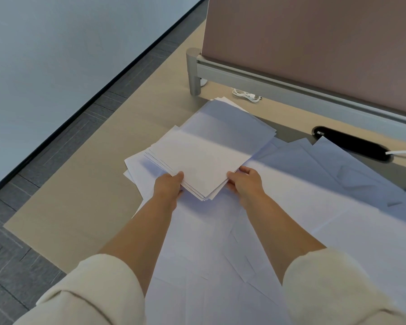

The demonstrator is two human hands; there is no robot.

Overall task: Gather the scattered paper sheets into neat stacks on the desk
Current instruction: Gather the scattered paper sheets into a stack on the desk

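Note:
A stack of white paper sheets (206, 151) sits at the middle of the beige desk (85, 184), its edges a little uneven. My left hand (168, 187) grips the stack's near left edge, thumb on top. My right hand (245, 181) grips its near right edge. Loose white sheets (314, 207) lie scattered flat and overlapping over the right and near part of the desk, under my forearms. A few sheets (136, 170) stick out crookedly below the stack on the left.
A brown partition panel (314, 43) on a grey metal rail (267, 83) bounds the far side of the desk. A coiled white cable (246, 96) lies by its post. A black cable port (352, 143) sits at the right. Bare desk and its edge lie to the left.

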